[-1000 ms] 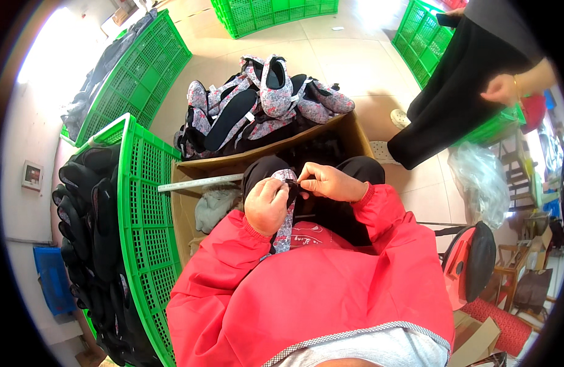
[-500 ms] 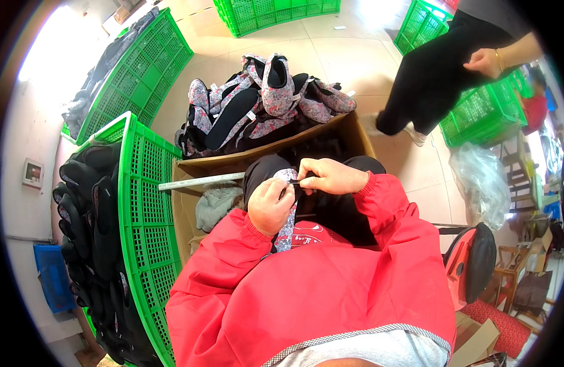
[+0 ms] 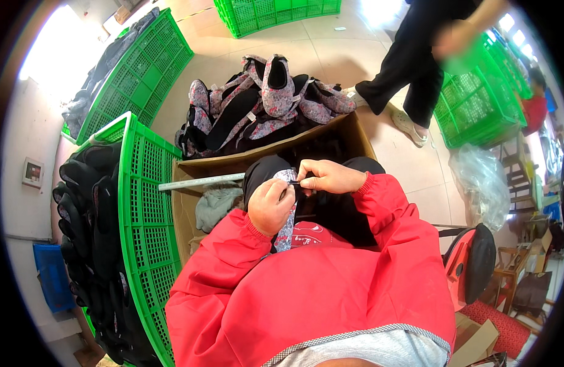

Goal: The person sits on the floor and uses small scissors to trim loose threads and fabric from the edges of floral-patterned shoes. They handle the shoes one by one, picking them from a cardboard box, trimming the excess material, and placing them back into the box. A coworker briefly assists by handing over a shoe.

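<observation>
Over my lap, my left hand (image 3: 270,207) is closed on a slim floral fabric shoe (image 3: 285,233), whose grey-blue patterned side shows below and above the fingers. My right hand (image 3: 335,177) pinches at its upper part, thumb and forefinger together close to the left fingertips. A small dark bit shows between the two hands; whether it is the shoe's lining or a separate piece cannot be made out. Just ahead, several floral slip-on shoes (image 3: 278,92) with black linings and soles lie heaped at the far side of an open cardboard box (image 3: 349,131).
At my left stands a green crate (image 3: 148,244) packed with dark shoes (image 3: 98,220). A pale bar (image 3: 202,181) lies across the box, above a grey cloth (image 3: 216,208). A person in black trousers (image 3: 410,61) stands at the far right near another green crate (image 3: 478,107) and clear plastic (image 3: 481,183).
The other person has stepped leftward, closer to the shoe heap, with an arm swinging and blurred. My own hands and the shoe stay almost in place.
</observation>
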Tool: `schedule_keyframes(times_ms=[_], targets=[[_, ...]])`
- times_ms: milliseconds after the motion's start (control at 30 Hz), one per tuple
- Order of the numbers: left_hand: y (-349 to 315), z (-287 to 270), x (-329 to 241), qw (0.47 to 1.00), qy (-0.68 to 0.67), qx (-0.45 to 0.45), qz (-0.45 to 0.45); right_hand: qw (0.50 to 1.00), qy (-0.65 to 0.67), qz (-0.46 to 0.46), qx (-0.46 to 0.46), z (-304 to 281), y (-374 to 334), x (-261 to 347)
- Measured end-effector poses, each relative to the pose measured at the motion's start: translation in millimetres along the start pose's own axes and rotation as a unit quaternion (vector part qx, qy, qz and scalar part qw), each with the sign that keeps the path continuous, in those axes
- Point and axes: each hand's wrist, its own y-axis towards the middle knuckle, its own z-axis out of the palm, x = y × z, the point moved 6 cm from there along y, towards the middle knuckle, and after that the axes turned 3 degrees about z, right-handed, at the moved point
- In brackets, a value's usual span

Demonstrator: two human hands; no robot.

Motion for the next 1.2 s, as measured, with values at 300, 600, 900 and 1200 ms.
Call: schedule_keyframes(times_ms=[300,600,900,1200], targets=[[-1.2,0.3,0.5,1.0,-0.003,0.01,0.006,0.998,0.053,-0.022,0.033,1.1,2.8,-5.5],[-5.4,5.2,2.1,1.0,0.005,0.022,0.017,0.994,0.1,0.007,0.054,2.2,8.1,-16.4],[-0.3,1.5,1.0,1.0,-0.006,0.018,0.008,0.995,0.089,-0.008,0.037,2.4,7.9,-18.4],[-2.0,2.9,2.2,1.0,-0.005,0.019,0.009,0.996,0.082,0.0,0.045,1.4,8.7,-24.8]])
